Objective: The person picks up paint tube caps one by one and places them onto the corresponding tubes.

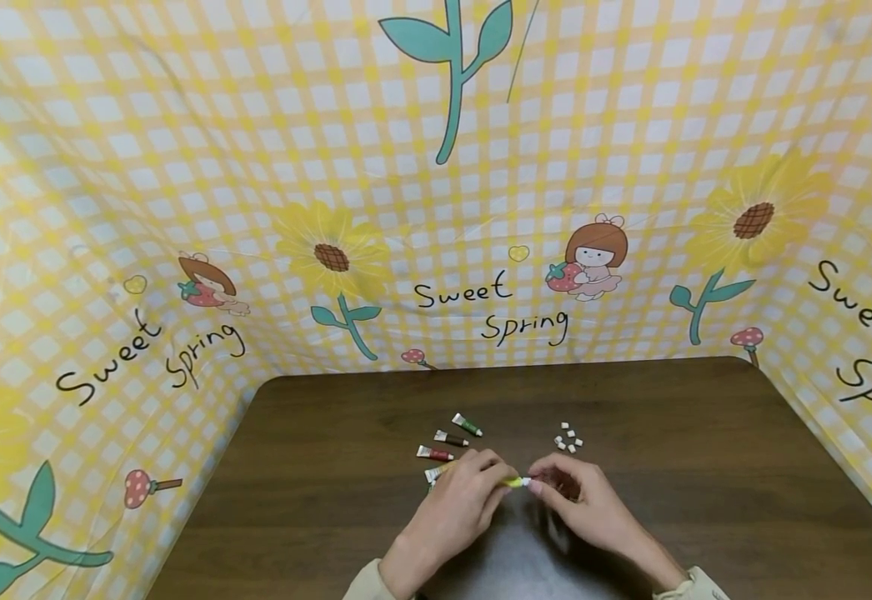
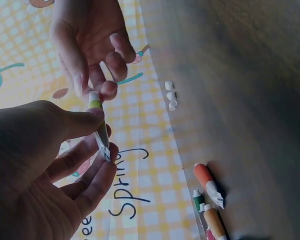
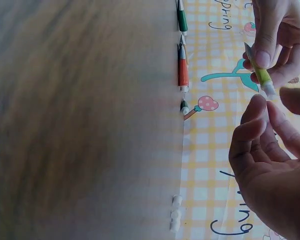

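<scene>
My left hand (image 1: pixel 466 492) pinches a small yellow-green paint tube (image 2: pixel 98 120) between thumb and fingers, its crimped end toward the palm. The tube's white cap (image 3: pixel 268 90) points at my right hand (image 1: pixel 582 496). Around that cap, the right thumb and fingertips are spread; in the right wrist view a narrow gap shows between the thumb and the cap. Whether a right fingertip touches the cap is hard to tell. Both hands are held close together above the table's near middle.
Beyond the left hand lie a green tube (image 1: pixel 468 425), a dark tube (image 1: pixel 451 438), a red tube (image 1: pixel 434 453) and a partly hidden yellowish tube (image 1: pixel 438 474). Several small white caps (image 1: pixel 571 433) lie beyond the right hand. Patterned cloth (image 1: pixel 631 333) surrounds the brown table (image 1: pixel 293 467).
</scene>
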`<state>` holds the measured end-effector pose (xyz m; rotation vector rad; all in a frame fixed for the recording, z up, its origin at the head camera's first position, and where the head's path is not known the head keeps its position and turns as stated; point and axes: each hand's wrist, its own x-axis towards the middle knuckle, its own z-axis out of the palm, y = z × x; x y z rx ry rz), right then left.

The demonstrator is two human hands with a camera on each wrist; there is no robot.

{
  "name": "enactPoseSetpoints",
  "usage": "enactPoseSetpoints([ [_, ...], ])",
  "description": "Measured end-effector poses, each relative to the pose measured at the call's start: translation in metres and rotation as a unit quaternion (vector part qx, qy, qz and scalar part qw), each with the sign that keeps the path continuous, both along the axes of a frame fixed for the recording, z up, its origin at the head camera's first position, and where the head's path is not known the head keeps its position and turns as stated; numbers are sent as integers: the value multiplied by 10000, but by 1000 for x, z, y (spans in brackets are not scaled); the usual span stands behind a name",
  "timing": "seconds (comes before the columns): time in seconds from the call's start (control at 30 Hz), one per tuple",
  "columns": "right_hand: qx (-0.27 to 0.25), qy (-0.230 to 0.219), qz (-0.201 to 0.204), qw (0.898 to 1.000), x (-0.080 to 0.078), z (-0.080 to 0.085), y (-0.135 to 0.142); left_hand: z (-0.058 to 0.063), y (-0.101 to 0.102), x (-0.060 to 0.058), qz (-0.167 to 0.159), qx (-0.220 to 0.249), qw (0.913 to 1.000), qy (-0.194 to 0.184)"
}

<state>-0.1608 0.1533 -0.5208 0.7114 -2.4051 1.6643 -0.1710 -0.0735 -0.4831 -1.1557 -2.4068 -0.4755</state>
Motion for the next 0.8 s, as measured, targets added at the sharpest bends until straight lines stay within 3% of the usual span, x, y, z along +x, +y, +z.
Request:
enactPoseSetpoints([
  [0.17, -80, 371, 221, 9990, -1, -3, -1, -1, 0, 0, 25, -14, 10000, 13],
  [0.3, -99, 411, 288, 9987, -1, -4, -1, -2, 1, 0, 3, -18, 10000, 6],
  [0.8, -4, -29, 278, 9996, 1, -1, -2, -1, 1, 1, -22, 7, 10000, -88],
])
